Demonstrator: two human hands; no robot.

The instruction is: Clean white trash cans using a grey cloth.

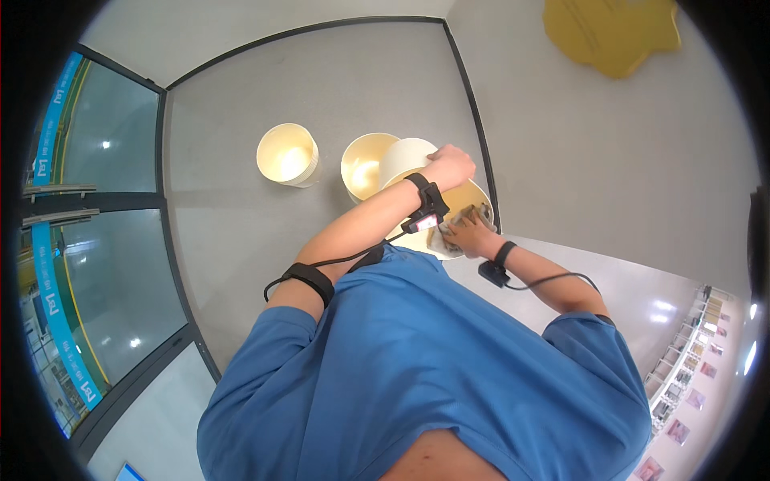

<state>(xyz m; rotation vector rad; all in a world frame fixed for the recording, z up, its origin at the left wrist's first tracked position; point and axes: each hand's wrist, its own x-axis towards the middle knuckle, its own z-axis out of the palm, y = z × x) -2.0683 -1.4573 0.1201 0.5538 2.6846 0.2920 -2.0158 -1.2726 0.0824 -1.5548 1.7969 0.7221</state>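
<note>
A wide cream tub [472, 193], tilted with its mouth towards me, lies just ahead of my body. My left hand [451, 167] has its fingers curled at the far side of this tub, and my forearm crosses over the opening. A pale rounded surface [408, 155] shows beside that hand; whether it belongs to the same tub cannot be told. Inside the tub near its right rim, my right hand [472, 234] presses a crumpled, stained cloth [442, 243] with its fingers spread over it. Part of the cloth is hidden under the palm.
Left of the tub stands another cream tub [364, 165], and farther left a nested stack of tubs [289, 155], all on the grey floor [240, 240]. Dark-framed glass panels [114, 138] line the left side. A grey wall [601, 150] rises at the right, carrying a yellow sign [613, 36].
</note>
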